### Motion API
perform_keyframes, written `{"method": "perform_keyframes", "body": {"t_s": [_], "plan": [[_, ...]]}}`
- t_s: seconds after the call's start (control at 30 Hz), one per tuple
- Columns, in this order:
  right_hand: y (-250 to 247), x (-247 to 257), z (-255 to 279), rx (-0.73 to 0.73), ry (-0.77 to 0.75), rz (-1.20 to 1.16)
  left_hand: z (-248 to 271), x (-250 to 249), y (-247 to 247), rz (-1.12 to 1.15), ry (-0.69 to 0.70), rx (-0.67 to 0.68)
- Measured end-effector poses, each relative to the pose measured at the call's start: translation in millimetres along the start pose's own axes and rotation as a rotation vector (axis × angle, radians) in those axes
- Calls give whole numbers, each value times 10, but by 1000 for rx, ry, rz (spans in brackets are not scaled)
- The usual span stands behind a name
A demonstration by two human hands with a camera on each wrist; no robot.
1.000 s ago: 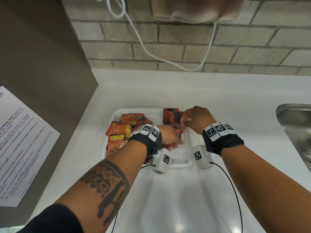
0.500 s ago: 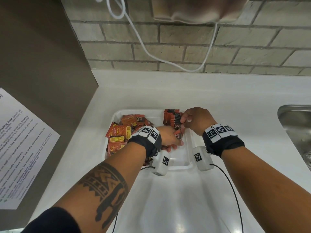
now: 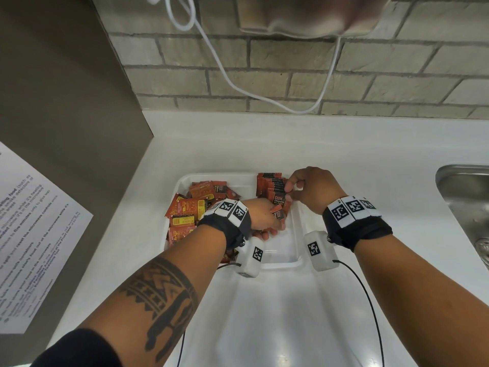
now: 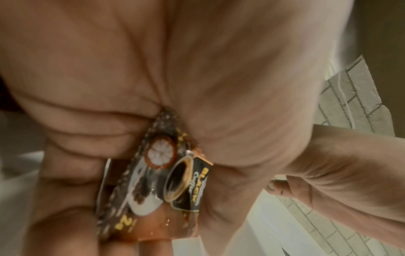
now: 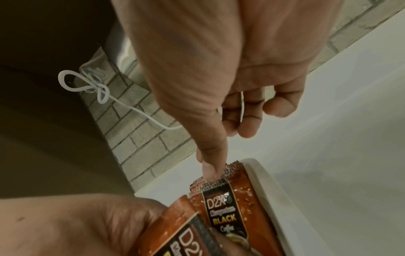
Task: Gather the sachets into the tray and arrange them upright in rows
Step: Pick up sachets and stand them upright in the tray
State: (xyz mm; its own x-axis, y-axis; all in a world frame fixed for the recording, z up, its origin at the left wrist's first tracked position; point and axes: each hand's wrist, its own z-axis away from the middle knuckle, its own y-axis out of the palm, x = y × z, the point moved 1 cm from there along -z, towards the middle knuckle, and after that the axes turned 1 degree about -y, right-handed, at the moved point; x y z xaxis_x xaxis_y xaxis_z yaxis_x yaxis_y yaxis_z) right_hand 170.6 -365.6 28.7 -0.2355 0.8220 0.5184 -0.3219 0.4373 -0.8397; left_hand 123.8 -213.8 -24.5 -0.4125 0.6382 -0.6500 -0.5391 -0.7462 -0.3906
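Light: even and soft on my head view, with pale glare on the white counter (image 3: 277, 313) near me.
Edges: the brick wall (image 3: 291, 75) bows at the rim.
Wrist views: dimmer, yellowish; my left hand (image 4: 175, 69) is blurred up close.

My left hand (image 3: 264, 217) hides the tray (image 3: 296, 256) floor beneath it; the sachet (image 4: 153, 173) I pinch runs blurred toward six o'clock, perhaps covering a second one.
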Motion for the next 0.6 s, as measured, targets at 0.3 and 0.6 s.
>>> {"method": "perform_keyframes", "body": {"t_s": [0.3, 0.6], "plan": [[-20, -20, 48, 16, -19, -30, 99, 25, -91, 285, 74, 118], [-130, -18, 77, 64, -65, -372, 290, 19, -193, 683, 336, 185]]}}
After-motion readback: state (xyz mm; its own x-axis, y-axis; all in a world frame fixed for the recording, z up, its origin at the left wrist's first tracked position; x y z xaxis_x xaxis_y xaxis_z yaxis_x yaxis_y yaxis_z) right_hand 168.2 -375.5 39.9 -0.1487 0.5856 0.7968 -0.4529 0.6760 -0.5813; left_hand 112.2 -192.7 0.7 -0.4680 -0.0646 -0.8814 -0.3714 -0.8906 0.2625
